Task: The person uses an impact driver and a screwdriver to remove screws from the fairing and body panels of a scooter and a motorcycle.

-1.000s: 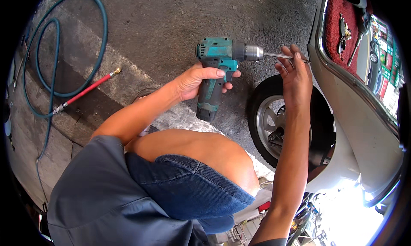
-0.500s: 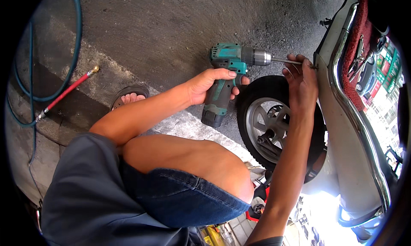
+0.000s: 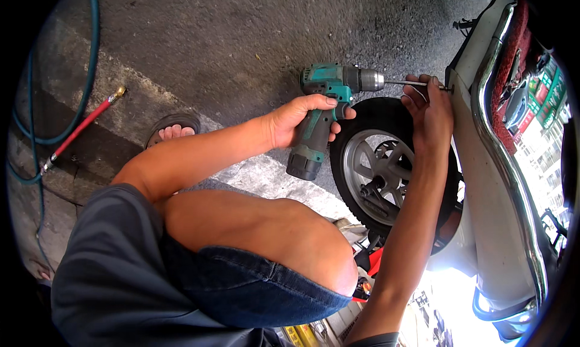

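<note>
My left hand (image 3: 302, 120) is wrapped around the grip of a teal and black cordless drill (image 3: 326, 81), its thumb lying across the upper handle. From the drill's silver chuck a long thin screwdriver bit (image 3: 399, 82) runs right, level, to the pale body panel (image 3: 468, 123) of a scooter. Close to the panel, my right hand (image 3: 432, 108) has its fingers around the far part of this bit. The bit's tip meets the panel beside a small dark spot; whether a screw sits there is too small to tell.
Below my right hand is the scooter's wheel (image 3: 377, 165), with a black tyre. A chrome rail (image 3: 483, 99) curves along the scooter's side, next to a red mat (image 3: 504, 123). At left, a teal hose (image 3: 93, 45) with a red end piece (image 3: 78, 129) lies near my sandalled foot (image 3: 175, 131).
The whole view has shifted slightly, with the hose and foot now further left. Both hands keep their hold on the drill and bit, and the tip stays at the panel.
</note>
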Demonstrator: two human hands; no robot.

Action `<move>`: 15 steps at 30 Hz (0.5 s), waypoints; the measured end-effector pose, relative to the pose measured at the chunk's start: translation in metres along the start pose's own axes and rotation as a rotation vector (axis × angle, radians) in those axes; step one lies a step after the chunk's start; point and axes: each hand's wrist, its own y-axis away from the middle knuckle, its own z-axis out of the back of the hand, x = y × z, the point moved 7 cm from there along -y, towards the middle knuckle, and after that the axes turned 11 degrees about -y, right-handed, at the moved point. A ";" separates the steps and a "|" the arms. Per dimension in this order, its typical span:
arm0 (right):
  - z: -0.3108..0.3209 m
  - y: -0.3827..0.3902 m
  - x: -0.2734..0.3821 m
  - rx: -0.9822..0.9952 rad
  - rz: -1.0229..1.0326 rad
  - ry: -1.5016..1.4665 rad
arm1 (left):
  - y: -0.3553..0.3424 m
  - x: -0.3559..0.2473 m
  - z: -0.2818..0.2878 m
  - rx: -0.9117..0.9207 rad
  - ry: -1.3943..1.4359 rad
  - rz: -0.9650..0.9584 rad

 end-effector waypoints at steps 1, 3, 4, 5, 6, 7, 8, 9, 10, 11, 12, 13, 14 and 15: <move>0.000 0.000 0.000 0.003 -0.001 -0.001 | -0.001 0.000 -0.001 0.004 0.006 0.000; 0.001 -0.001 0.000 0.007 -0.004 -0.004 | -0.002 0.001 0.000 0.009 0.009 -0.004; 0.001 -0.001 -0.001 0.008 -0.011 -0.005 | -0.002 0.002 0.001 0.009 0.006 -0.008; 0.001 -0.002 -0.001 0.009 -0.017 -0.005 | -0.003 0.002 0.001 0.009 0.003 -0.014; 0.000 -0.002 0.000 0.011 -0.023 -0.005 | -0.003 0.003 0.001 0.013 0.014 -0.012; 0.000 -0.002 0.000 0.008 -0.022 -0.003 | -0.004 0.004 0.001 0.017 0.024 -0.011; 0.000 -0.002 0.000 0.007 -0.023 -0.001 | -0.004 0.005 0.001 0.019 0.037 -0.010; 0.000 -0.002 0.000 0.007 -0.023 0.001 | -0.004 0.006 0.001 0.021 0.039 -0.009; -0.001 -0.003 0.000 0.003 -0.025 0.003 | -0.004 0.006 0.002 0.022 0.042 -0.008; 0.000 -0.003 0.000 -0.002 -0.025 0.006 | -0.005 0.006 0.002 0.025 0.045 -0.007; 0.000 -0.003 0.000 -0.006 -0.026 0.010 | -0.006 0.005 0.002 0.034 0.034 -0.002; 0.000 -0.003 0.000 -0.007 -0.021 0.007 | -0.008 0.004 0.002 0.043 0.023 0.002; 0.000 -0.005 0.000 -0.009 -0.015 0.002 | -0.011 0.002 0.003 0.052 0.012 0.007; 0.000 -0.005 0.000 -0.010 -0.010 -0.002 | -0.012 0.000 0.005 0.054 0.004 0.007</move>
